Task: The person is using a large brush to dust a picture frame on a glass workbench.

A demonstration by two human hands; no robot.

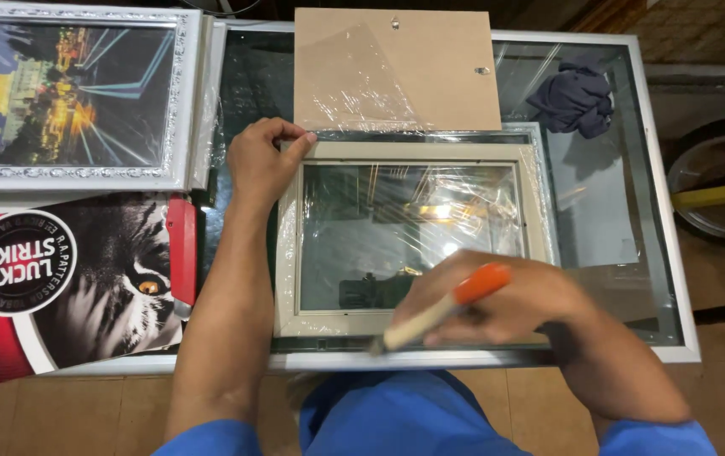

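Holding: my right hand is closed around a tool with an orange handle and a pale shaft, its tip pointing down-left toward the near edge of the beige picture frame.
Left hand: my left hand pinches the far left corner of that frame, thumb on top and fingers curled at the edge.
Frame: it lies flat on the glass-topped bench, right in front of me, wrapped in clear plastic film that wrinkles and glares over its glass.
Backing board: a brown board rests just beyond the frame, its near edge under the film, two small metal hangers showing near its top and right side.
Left side: a silver ornate frame with a night city picture sits far left; nearer me is a print with a tiger's face on red and white.
Far right: a dark crumpled cloth lies on the glass, well apart from my hands.
Tool blur: the shaft is smeared, so I cannot tell what kind of tip it has.
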